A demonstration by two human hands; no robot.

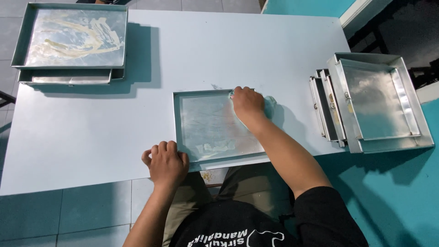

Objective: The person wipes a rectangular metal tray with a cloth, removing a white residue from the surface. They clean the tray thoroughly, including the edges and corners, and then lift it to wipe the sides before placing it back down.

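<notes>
**Greasing the middle tray**

Here, nearest to me, my left hand [167, 162] rests on the near edge of the pale worktop [91, 128], fingers curled together into a loose fist, holding nothing and sitting just beside the near left corner of the metal tray [206, 126]. That tray lies flat at the middle of the worktop, its near edge close to the worktop's rim, with a pale smear of grease [215, 147] across its near part.

My right hand [247, 104] is pressed down at the far right corner of the tray, fingers closed over what looks like a light bluish cloth or wad [270, 106]; only a bit of it shows past my knuckles, so I cannot be sure what it is.

Farther right, well apart from my hands, a stack of clean metal trays [379, 103] sits at the worktop's right edge, partly hanging over it, with a few more standing on edge [327, 107] just beside it.

At the far left corner lies another stack of trays [71, 39], the top one streaked with yellowish grease.
</notes>
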